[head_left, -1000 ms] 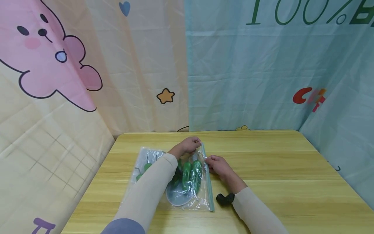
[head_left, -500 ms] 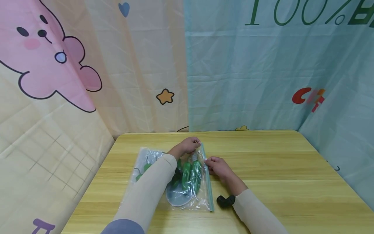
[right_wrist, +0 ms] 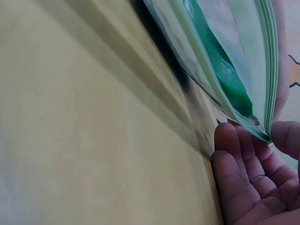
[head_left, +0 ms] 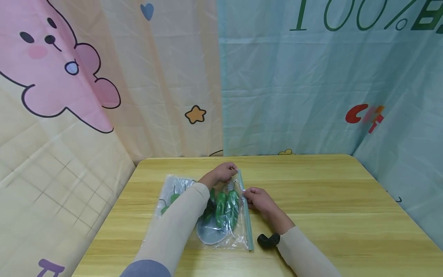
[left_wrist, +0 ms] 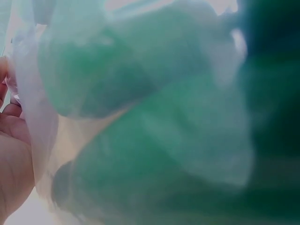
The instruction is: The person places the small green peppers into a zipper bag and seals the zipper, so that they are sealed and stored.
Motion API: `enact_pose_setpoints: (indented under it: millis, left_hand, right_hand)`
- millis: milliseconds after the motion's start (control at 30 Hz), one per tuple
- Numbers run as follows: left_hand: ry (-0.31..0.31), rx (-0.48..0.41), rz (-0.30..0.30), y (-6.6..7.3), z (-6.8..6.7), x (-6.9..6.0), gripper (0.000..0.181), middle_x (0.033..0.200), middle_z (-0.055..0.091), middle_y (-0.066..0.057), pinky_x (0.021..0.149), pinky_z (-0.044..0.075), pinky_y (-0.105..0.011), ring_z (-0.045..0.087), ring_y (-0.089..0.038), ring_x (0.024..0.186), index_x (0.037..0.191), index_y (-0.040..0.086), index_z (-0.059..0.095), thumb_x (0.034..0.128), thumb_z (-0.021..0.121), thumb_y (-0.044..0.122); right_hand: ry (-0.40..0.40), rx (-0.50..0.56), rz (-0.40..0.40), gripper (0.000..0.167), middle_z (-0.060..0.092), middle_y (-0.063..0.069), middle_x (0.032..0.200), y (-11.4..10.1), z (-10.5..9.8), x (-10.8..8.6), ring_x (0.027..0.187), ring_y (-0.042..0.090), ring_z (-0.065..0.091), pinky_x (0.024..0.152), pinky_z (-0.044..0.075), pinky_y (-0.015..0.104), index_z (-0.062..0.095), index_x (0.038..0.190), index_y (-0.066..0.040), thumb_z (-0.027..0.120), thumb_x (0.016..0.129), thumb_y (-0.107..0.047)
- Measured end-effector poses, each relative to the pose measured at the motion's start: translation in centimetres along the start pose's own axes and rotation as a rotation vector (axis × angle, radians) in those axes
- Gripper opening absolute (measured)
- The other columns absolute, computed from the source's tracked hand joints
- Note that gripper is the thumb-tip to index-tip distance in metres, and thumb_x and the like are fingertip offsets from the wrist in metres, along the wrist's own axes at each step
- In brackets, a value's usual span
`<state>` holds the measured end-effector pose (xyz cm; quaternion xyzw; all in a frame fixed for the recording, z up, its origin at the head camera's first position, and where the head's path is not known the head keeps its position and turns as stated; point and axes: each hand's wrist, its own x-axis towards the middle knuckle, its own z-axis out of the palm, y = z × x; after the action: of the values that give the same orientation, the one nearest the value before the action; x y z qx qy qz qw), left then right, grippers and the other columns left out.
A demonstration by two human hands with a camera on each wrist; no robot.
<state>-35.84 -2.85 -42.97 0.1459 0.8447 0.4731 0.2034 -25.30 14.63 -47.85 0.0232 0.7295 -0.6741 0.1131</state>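
Observation:
A clear zip bag (head_left: 238,240) with a pale green zip strip (head_left: 247,221) lies on the table. Long green peppers (head_left: 220,207) show through its film, with smaller stemmed green ones (head_left: 174,197) farther left. At the bag's far corner, beside the strip's end, my left hand (head_left: 225,171) pinches the plastic. Thumb and fingers of my right hand (head_left: 260,200) pinch the strip a little nearer to me. In the right wrist view, the strip's two sides stand apart and meet at my right fingertips (right_wrist: 227,136). Blurred green peppers (left_wrist: 140,154) fill most of the left wrist view.
A round pale dish (head_left: 212,235) shows through the bag; whether it is inside or under cannot be told. A black curved thing (head_left: 268,241) sits by the right cuff. The wooden table (head_left: 328,200) reaches back to printed curtains (head_left: 277,96).
My right hand has shifted slightly toward me along the zip strip, its sleeve moving with it. The left hand keeps its place at the far corner.

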Motion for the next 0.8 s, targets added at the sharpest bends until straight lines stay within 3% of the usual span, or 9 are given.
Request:
enact_pose_setpoints:
  millis: [233, 800]
  left_hand:
    - [0.000, 0.003, -0.006, -0.10, -0.05, 0.08, 0.018, 0.080, 0.049, -0.002, 0.055, 0.040, -0.024, 0.042, -0.013, 0.059, 0.105, 0.006, 0.062, 0.1040, 0.049, 0.019]
    - [-0.004, -0.013, -0.025, -0.07, 0.06, 0.25, 0.019, 0.058, 0.035, 0.002, 0.051, 0.035, -0.025, 0.032, -0.011, 0.047, 0.110, 0.005, 0.060, 0.1051, 0.048, 0.020]
  right_hand:
    - [0.005, 0.000, 0.011, 0.020, 0.062, 0.008, 0.091, -0.04, 0.12, -0.37, 0.080, 0.017, 0.060, 0.070, 0.054, 0.029, 0.066, 0.094, -0.001, 0.056, 0.100, -0.017]
    - [-0.014, 0.020, -0.004, 0.019, 0.063, 0.007, 0.091, 0.29, 0.10, -0.77, 0.076, 0.017, 0.062, 0.067, 0.054, 0.029, 0.065, 0.092, -0.001, 0.056, 0.099, -0.016]
